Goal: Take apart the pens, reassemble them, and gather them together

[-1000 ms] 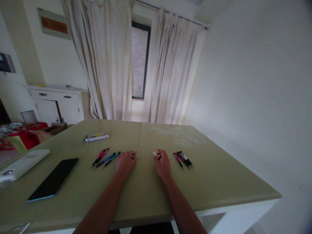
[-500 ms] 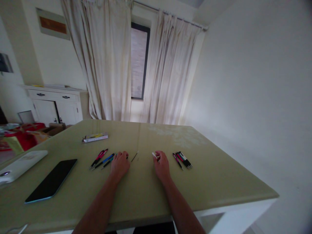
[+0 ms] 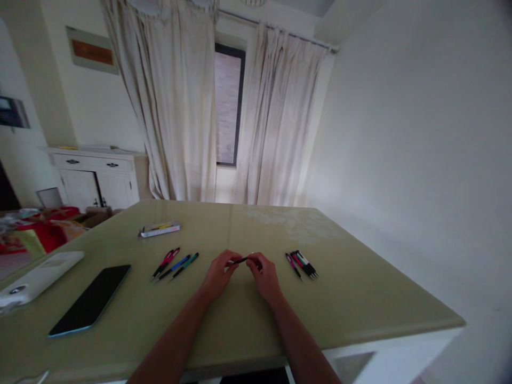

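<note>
- Frame center: left hand (image 3: 219, 271) and right hand (image 3: 264, 272) pinch a small dark piece (image 3: 240, 261).
- Right of center: pens (image 3: 304, 263) on the tabletop (image 3: 360, 298).

The ends of the small dark piece (image 3: 240, 261) are hidden by the fingertips of the left hand (image 3: 218, 273) and the right hand (image 3: 264, 273), and it is too small to tell just what it is. Both forearms run out of the bottom edge. The white device (image 3: 44, 274) is cut off at the left edge, as is the pale cord (image 3: 43, 377) in the bottom corner. Lettering on the pen box (image 3: 160, 231) is unreadable (a faint smudge, really). The red bags (image 3: 50, 234) are blurred, and the top edge crops the curtains (image 3: 184, 106).
</note>
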`<state>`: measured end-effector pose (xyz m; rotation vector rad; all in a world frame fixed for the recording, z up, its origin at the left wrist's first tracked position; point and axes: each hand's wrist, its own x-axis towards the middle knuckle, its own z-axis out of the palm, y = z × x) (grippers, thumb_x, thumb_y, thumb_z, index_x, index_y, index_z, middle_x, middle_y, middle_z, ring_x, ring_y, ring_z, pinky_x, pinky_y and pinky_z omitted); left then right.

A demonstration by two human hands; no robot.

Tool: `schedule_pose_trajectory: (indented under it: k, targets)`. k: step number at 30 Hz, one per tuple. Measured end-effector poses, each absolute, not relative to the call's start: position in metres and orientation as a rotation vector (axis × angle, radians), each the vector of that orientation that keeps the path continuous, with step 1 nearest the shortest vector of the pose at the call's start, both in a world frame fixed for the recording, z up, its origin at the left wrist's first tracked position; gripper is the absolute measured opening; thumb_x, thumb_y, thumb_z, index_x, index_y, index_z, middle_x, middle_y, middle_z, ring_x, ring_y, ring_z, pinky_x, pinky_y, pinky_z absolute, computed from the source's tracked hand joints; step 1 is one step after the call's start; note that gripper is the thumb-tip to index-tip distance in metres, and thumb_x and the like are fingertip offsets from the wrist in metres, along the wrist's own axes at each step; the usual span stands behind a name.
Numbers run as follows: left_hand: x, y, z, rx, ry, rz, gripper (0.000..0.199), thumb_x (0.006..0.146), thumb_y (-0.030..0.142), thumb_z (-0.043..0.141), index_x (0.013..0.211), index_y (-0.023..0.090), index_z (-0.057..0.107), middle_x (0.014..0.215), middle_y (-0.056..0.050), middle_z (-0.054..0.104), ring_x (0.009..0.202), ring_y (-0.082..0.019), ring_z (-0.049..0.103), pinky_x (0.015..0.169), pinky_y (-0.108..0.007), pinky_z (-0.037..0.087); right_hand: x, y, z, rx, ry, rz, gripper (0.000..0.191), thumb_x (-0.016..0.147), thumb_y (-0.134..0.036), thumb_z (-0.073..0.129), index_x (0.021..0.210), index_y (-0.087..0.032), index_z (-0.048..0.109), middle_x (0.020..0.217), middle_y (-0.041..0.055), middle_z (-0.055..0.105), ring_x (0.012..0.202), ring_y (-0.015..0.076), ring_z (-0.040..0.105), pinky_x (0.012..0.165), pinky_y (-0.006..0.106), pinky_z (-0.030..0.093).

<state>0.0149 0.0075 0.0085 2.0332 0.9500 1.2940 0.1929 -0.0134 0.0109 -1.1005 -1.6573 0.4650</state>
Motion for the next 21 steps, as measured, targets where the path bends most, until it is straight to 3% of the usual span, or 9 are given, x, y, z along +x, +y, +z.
schedule_pose_trajectory:
  k: [6, 13, 17, 21]
  targets:
    - [0.0155, 0.0067, 0.0110, 1.904, 0.940, 1.272, 0.018, 0.088, 0.030, 0.059, 0.101, 0.021, 0.066, 0.102, -0.005, 0.069, 0.099, -0.018, 0.066, 0.089, -0.036, 0.057, 0.1936, -0.0097, 0.0083, -1.096, -1.672, 0.479, 0.019, 0.089, -0.034, 0.061, 0.101, -0.021, 0.069, 0.082, 0.0026, 0.071, 0.068, 0.0167, 0.063, 0.061, 0.026, 0.047]
    - [0.0105, 0.0136, 0.0052, 2.039, 1.123, 1.333, 0.019, 0.090, 0.028, 0.052, 0.100, 0.021, 0.067, 0.100, -0.005, 0.069, 0.094, -0.018, 0.066, 0.087, -0.035, 0.056, 0.1945, -0.0071, 0.0046, -1.091, -1.653, 0.435, 0.018, 0.093, -0.034, 0.055, 0.097, -0.022, 0.068, 0.090, 0.0047, 0.071, 0.080, 0.0196, 0.065, 0.072, 0.029, 0.050]
    - [0.0097, 0.0124, 0.0041, 2.217, 1.347, 1.185, 0.017, 0.089, 0.026, 0.054, 0.095, 0.021, 0.069, 0.091, -0.004, 0.070, 0.084, -0.018, 0.065, 0.084, -0.034, 0.053, 0.1958, -0.0068, 0.0051, -1.148, -1.641, 0.385, 0.020, 0.094, -0.032, 0.052, 0.096, -0.022, 0.068, 0.089, 0.0053, 0.071, 0.079, 0.0197, 0.065, 0.073, 0.030, 0.050]
    - [0.0122, 0.0071, 0.0056, 2.398, 1.503, 0.983, 0.016, 0.087, 0.021, 0.055, 0.093, 0.021, 0.070, 0.092, -0.006, 0.070, 0.092, -0.023, 0.062, 0.089, -0.037, 0.048, 0.1984, -0.0044, 0.0033, -1.221, -1.587, 0.285, 0.019, 0.092, -0.027, 0.051, 0.100, -0.019, 0.067, 0.091, 0.0065, 0.070, 0.076, 0.0193, 0.064, 0.072, 0.030, 0.050]
